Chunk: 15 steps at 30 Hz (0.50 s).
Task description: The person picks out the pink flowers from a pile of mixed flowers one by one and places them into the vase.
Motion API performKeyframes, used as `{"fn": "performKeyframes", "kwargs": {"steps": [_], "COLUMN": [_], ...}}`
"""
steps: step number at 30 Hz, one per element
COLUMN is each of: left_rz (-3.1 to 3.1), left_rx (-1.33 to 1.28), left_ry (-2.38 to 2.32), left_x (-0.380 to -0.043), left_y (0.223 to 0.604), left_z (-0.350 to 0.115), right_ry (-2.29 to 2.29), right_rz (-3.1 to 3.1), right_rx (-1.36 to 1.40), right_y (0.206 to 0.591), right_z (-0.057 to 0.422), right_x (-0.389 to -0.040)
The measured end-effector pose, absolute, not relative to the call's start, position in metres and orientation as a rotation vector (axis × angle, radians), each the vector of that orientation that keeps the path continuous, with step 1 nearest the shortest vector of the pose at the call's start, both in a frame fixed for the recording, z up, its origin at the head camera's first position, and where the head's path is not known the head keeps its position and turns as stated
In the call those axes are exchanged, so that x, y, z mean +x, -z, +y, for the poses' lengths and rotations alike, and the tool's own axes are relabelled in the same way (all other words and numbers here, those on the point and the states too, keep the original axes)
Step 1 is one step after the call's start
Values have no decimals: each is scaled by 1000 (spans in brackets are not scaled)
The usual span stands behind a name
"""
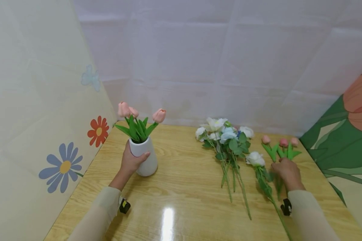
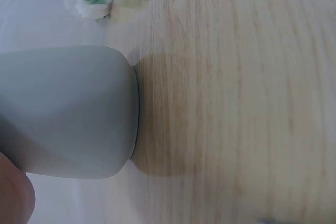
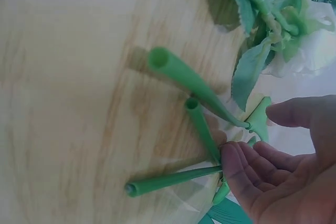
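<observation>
The left hand (image 1: 133,160) wraps round a white vase (image 1: 149,164), its thumb lying across the near side just below the rim. The vase stands upright at the left of the worktop (image 1: 184,194) and holds three pale pink tulips (image 1: 133,129). Far to the right, the right hand (image 1: 288,172) reaches over three loose tulips (image 1: 283,143); their heads lie just beyond the fingers and their stems point back toward the person. In the right wrist view the thumb stands apart from the bent fingers, leaving a gap, and the fingertips are at the stems; whether they press on them I cannot tell.

The vase has a smooth, matte wall, rounded at the base. The loose tulips have smooth, tubular green stems, at least two with hollow ends, broad pointed leaves, and closed, egg-shaped heads, the middle one a deeper pink. Just left of the right hand lies a white rose (image 1: 255,159) with layered petals, serrated leaves and a long stem. Between the vase and that rose, a bunch of white and pale blue flowers (image 1: 228,134) rests with thin stems fanned out. The worktop is pale yellow-brown with streaky wood grain, its surface glossy enough to throw back a bright patch of light. Behind hangs a creased, pale cloth (image 1: 169,60).
</observation>
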State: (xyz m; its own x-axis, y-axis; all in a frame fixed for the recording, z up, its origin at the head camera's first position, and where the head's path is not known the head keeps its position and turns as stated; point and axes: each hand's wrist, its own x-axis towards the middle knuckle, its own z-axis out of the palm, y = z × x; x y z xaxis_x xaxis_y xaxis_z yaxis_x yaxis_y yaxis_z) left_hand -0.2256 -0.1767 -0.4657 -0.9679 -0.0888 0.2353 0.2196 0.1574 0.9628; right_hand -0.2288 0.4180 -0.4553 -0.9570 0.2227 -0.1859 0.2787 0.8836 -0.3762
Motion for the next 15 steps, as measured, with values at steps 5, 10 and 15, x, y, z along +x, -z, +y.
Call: {"fn": "performKeyframes", "kwargs": {"steps": [5, 10, 15], "left_rz": [-2192, -2203, -2218], "left_rx": [-128, -125, -121], "left_ry": [1891, 1884, 1864], "left_x": [-226, -226, -226], "left_y": [466, 467, 468], "left_z": [-177, -177, -177], "right_ry": [616, 615, 587], "right_rz": [2905, 2877, 2848], "right_rx": [362, 355, 381], "right_y": [454, 453, 455], "right_z": [416, 413, 414], "right_x": [-229, -230, -234]}}
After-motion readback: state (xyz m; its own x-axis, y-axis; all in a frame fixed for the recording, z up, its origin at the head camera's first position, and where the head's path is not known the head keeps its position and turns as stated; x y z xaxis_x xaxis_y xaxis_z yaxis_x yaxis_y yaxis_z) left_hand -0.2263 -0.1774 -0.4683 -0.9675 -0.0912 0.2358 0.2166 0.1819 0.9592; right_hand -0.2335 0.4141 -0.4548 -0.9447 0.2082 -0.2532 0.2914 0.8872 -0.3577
